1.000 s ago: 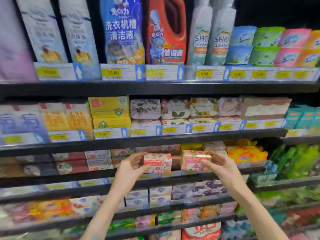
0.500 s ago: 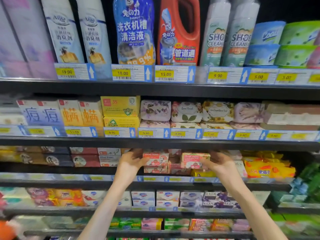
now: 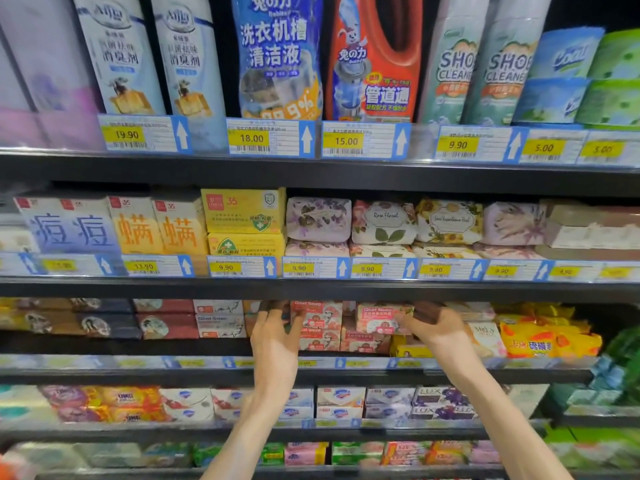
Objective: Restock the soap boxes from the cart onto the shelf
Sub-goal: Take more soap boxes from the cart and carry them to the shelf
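Observation:
Two pink goat soap boxes are inside the third shelf (image 3: 207,375) from the top. My left hand (image 3: 277,336) grips the left box (image 3: 320,315), which sits on top of another pink box. My right hand (image 3: 436,329) grips the right box (image 3: 381,318), which lies above a lower row of the same soap (image 3: 363,341). Both hands reach in under the shelf above, and their fingertips are in shadow. The cart is out of view.
White goat soap boxes (image 3: 220,322) stand left of my left hand, and yellow packs (image 3: 547,341) lie right of my right hand. Floral soaps (image 3: 382,221) fill the shelf above, bottles (image 3: 277,57) the top one. Lower shelves hold more soap boxes (image 3: 341,401).
Both hands have pushed the two pink boxes from in front of the shelf edge deeper into the third shelf, onto the stacked soap. The view has shifted closer.

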The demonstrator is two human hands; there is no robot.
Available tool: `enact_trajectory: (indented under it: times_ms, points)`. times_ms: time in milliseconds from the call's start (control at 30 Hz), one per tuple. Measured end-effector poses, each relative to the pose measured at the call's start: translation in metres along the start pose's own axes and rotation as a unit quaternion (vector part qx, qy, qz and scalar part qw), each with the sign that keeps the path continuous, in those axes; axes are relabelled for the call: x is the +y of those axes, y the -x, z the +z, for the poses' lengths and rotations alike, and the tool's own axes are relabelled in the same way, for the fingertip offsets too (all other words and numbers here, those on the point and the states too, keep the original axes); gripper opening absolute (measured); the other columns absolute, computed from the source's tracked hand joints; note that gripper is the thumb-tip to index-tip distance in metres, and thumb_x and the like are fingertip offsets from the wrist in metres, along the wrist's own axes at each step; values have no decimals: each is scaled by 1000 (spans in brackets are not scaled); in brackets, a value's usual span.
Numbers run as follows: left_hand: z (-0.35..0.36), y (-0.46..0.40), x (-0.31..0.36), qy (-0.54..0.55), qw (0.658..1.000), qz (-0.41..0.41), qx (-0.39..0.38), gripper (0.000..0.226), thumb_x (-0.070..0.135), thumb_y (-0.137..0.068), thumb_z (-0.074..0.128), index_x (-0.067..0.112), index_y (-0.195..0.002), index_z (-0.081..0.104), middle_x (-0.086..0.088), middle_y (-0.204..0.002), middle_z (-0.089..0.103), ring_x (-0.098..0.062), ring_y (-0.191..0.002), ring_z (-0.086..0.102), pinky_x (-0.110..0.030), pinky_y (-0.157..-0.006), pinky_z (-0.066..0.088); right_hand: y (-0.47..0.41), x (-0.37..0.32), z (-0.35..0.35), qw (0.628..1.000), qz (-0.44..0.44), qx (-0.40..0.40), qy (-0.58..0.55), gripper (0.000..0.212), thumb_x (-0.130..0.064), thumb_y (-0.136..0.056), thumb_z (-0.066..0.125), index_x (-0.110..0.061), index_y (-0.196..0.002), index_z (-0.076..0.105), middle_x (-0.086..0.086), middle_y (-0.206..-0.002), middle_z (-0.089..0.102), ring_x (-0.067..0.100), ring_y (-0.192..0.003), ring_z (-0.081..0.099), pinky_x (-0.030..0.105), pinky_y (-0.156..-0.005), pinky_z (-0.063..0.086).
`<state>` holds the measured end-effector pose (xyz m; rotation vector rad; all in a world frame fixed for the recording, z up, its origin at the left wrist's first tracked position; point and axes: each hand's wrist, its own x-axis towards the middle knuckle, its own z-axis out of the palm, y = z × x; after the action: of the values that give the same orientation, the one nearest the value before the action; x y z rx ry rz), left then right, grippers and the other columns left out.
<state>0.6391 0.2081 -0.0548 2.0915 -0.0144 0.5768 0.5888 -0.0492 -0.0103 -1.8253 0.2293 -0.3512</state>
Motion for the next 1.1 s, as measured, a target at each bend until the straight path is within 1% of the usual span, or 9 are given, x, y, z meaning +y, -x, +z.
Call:
enact_trajectory:
  times_ms: [67,200,367,433,567,633,733,900,1100]
  points:
    - [3,1,1,2,1000,-3,4,26,26,-93,70,7,-110,68,-7,-111,64,-27,-106,61,-35,-94,48,-2,0,3,1000,7,2,4,23,-21,-79,82,-16,-99,74,-5,-89,77,14,-81,73,26,-70,58]
    - [6,4,1,-11,1000,-2,-19,45,31,-93,70,6,-128,57,-10,-129,57,-30,-121,54,-41,-105,46,-1,-2,8,1000,8,3,-3,13,-13,-82,79,-15,-92,72,-11,-81,73,-2,-64,68,8,-52,47]
    - [8,3,-3,-15,999,-6,-29,58,33,-93,69,9,-141,48,-10,-141,52,-30,-130,50,-41,-110,42,-3,-4,16,1000,9,3,-3,15,-10,-82,78,-16,-94,69,-13,-82,70,-9,-62,65,4,-51,45]
    - [7,2,-2,-12,999,-9,-30,57,31,-92,71,10,-140,49,-10,-140,53,-29,-128,52,-40,-109,43,-5,-5,21,1000,12,7,-12,17,-8,-82,78,-17,-93,69,-14,-83,70,-10,-64,65,6,-56,46]
    - [5,2,0,-13,999,-2,-32,54,31,-92,71,11,-138,50,-9,-134,56,-28,-122,55,-40,-104,47,-7,-2,30,1000,18,22,-3,19,-18,-80,81,-24,-94,68,-15,-91,71,2,-86,65,24,-83,44]
    - [4,2,0,-12,999,-5,-34,53,30,-92,70,12,-138,50,-9,-135,55,-28,-123,55,-39,-103,46,-7,3,33,999,27,36,6,31,-23,-79,82,-17,-105,66,-8,-102,71,13,-98,63,29,-87,43]
    - [5,2,-3,-11,999,-3,-36,54,31,-93,70,13,-139,48,-8,-136,54,-27,-124,53,-38,-104,45,-8,7,34,998,38,45,38,43,-31,-79,82,-13,-114,65,-2,-113,70,20,-108,62,31,-87,45]
    - [5,3,-2,-3,999,3,-32,54,29,-92,70,13,-139,49,-7,-137,54,-25,-125,52,-38,-106,45,-11,5,38,992,48,69,92,40,-34,-81,79,-6,-106,66,2,-101,69,22,-99,62,30,-82,45]
    - [4,3,-1,-9,999,-14,-33,50,30,-92,71,12,-134,52,-8,-135,55,-28,-122,55,-44,-105,49,-10,2,43,990,39,88,101,31,-30,-83,78,-5,-98,68,7,-101,72,19,-89,60,29,-80,45]
